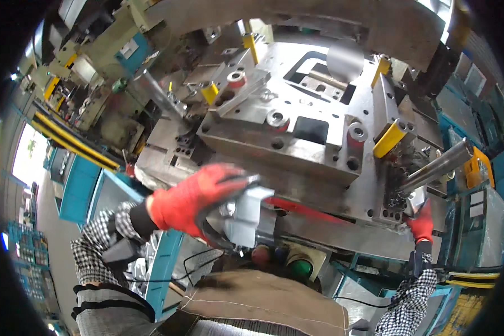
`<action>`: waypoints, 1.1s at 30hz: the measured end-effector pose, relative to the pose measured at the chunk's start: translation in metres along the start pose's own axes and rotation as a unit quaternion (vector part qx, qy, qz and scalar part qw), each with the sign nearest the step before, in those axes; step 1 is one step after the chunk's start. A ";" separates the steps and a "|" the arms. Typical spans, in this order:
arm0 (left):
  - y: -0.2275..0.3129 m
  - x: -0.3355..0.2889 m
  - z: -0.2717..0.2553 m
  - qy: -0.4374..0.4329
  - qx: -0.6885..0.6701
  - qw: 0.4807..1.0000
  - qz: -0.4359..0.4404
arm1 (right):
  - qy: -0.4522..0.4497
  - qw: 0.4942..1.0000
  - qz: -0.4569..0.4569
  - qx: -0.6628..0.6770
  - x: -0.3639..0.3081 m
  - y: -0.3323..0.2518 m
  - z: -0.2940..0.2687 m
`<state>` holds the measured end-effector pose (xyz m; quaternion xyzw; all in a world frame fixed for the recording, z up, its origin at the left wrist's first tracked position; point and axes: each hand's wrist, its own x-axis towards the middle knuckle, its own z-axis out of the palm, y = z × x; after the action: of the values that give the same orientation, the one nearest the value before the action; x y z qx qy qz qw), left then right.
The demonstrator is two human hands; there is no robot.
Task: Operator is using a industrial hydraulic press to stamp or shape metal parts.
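Note:
My left hand (199, 201), in a red glove with dark fingertips, is in front of the lower die's near edge. Fingers above and thumb below, it grips a bent grey sheet-metal part (247, 217); motion blurs both. At the far right, my right hand (423, 224), also red-gloved, is beside the foot of the right guide post (439, 165). A small shiny metal piece (416, 200) shows at its fingertips and seems held there, though the fingers are mostly hidden. Ahead lies the steel lower die (246, 143), with round posts and yellow blocks on top.
The press's heavy upper part (319, 22) hangs over the die. Another guide post (159, 95) rises at the left. A green button (301, 267) and a red button (260, 255) are close to my brown apron (263, 297). Blue-framed bins (81, 187) stand to the left.

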<state>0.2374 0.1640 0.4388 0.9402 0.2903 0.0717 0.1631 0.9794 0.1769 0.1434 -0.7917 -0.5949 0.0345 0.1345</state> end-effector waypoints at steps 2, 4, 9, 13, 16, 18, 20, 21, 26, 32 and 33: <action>0.007 -0.035 0.064 -0.046 0.036 0.996 -0.074 | 0.012 0.998 0.030 0.045 -0.012 0.002 0.000; 0.011 -0.047 0.116 -0.039 0.080 0.990 -0.113 | 0.028 0.994 0.059 0.090 -0.027 0.005 -0.004; -0.013 -0.041 0.222 0.008 0.142 0.981 -0.129 | 0.066 0.913 0.148 0.374 -0.082 0.042 -0.022; -0.016 -0.030 0.255 0.010 0.233 0.965 -0.117 | 0.148 0.878 0.107 0.443 -0.139 0.061 -0.050; -0.022 -0.053 0.286 0.080 0.250 0.955 -0.136 | 0.078 0.856 0.037 0.509 -0.157 -0.022 -0.093; -0.015 -0.043 0.273 0.065 0.206 0.967 -0.138 | 0.101 0.879 -0.040 0.464 -0.177 -0.017 -0.114; -0.015 -0.046 0.286 0.085 0.222 0.961 -0.141 | 0.136 0.918 -0.096 0.360 -0.186 -0.007 -0.120; -0.017 -0.048 0.292 0.089 0.230 0.959 -0.143 | 0.147 0.935 -0.096 0.309 -0.190 -0.014 -0.117; -0.023 -0.051 0.327 0.169 0.242 0.943 -0.153 | 0.091 0.936 -0.217 0.262 -0.159 -0.183 -0.138; -0.042 -0.061 0.327 0.190 0.228 0.948 -0.115 | 0.084 0.901 -0.346 0.247 -0.080 -0.362 -0.148; -0.045 -0.065 0.310 0.163 0.208 0.959 -0.105 | 0.085 0.904 -0.348 0.232 -0.065 -0.375 -0.148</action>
<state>0.2312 0.0799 0.1300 0.8930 0.4189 0.1446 -0.0785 0.6428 0.1858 0.3741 -0.4806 -0.7943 0.0549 0.3675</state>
